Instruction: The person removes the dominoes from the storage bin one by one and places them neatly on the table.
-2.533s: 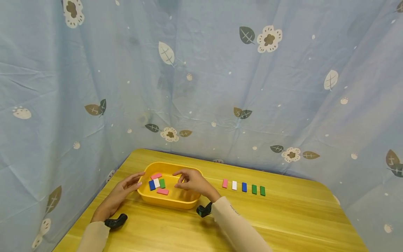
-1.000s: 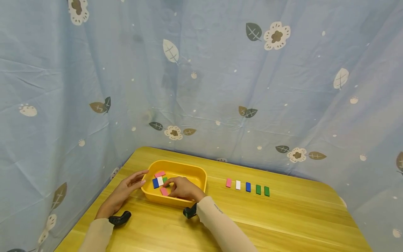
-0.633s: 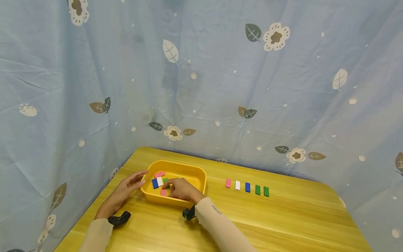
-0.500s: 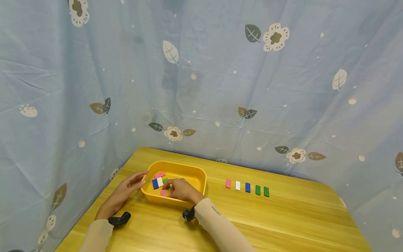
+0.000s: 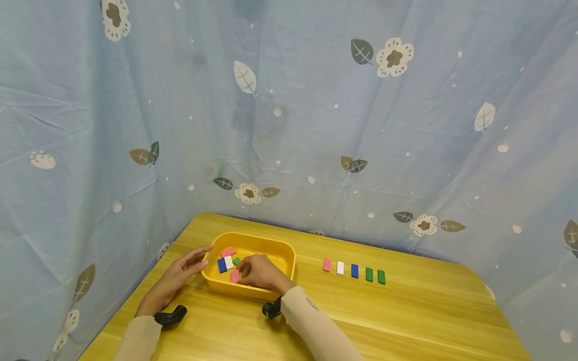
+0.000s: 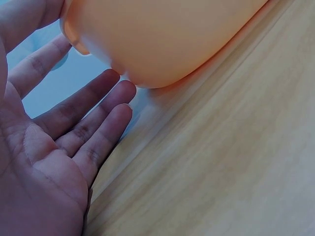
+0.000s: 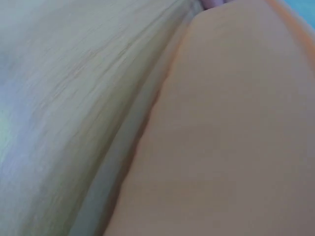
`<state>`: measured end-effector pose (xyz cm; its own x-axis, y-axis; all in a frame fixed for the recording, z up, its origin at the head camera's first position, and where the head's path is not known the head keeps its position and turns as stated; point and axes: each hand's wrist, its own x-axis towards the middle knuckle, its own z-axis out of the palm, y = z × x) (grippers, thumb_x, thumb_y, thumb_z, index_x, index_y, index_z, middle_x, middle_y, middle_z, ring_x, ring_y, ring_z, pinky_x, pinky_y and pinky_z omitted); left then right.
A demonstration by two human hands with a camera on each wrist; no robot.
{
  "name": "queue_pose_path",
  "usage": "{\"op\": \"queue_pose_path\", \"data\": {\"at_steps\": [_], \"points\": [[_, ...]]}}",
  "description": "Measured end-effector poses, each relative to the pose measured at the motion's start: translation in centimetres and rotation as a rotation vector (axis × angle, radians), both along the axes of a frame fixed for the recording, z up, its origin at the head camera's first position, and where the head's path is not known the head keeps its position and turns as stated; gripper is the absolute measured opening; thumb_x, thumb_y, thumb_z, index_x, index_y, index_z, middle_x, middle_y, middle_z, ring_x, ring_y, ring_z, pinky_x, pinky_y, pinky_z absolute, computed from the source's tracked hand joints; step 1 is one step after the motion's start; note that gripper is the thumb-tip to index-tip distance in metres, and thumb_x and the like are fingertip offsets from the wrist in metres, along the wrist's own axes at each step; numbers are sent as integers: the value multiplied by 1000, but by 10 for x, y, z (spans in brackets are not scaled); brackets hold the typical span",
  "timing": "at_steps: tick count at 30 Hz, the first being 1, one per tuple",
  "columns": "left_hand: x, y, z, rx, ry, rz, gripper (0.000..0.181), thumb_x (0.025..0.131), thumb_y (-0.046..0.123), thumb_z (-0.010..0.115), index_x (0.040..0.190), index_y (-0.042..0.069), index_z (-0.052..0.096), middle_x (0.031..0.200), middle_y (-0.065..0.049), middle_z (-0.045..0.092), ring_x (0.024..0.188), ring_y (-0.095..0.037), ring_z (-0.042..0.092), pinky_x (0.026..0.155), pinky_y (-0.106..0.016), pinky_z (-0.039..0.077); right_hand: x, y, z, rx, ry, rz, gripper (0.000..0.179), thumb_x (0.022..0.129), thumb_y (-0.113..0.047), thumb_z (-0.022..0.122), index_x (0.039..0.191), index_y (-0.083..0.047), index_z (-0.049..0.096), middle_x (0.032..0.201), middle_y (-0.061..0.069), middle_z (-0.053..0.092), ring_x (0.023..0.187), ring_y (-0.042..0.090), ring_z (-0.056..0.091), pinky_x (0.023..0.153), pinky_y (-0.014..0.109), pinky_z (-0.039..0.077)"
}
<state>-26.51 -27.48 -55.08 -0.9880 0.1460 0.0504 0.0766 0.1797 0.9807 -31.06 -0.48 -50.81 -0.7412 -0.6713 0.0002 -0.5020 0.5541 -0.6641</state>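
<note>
My right hand reaches down into the yellow plastic tray, fingers curled. Its thumb and index fingertip meet at a pink tile and pinch it, the hand covering its right side. A green tile, partly hidden, lies just beyond the index finger. Beside it are a white tile, a blue tile and another pink tile. My left hand touches the tray's left end with fingers nearly straight, as the left wrist view also shows. The right wrist view shows mostly the tray's outer wall.
Right of the tray, a spaced row stands on the wooden table: a pink tile, a white tile, a blue tile and two green tiles. A patterned curtain hangs behind and at the left.
My right hand has come down and left to the near pink tile, which has turned from lying crosswise to pointing more away from me. The left hand stays at the tray's end.
</note>
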Motion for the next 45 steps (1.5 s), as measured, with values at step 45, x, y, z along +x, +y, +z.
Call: {"op": "queue_pose_path", "data": {"at_steps": [45], "points": [[0, 0, 0, -6, -16, 2, 51, 95, 39, 57, 143, 33, 41, 150, -2, 33, 137, -29, 28, 108, -57, 23, -8, 151, 38, -306, -121, -150, 45, 82, -30, 76, 124, -21, 62, 95, 1, 69, 76, 42, 60, 66, 53, 52]]}}
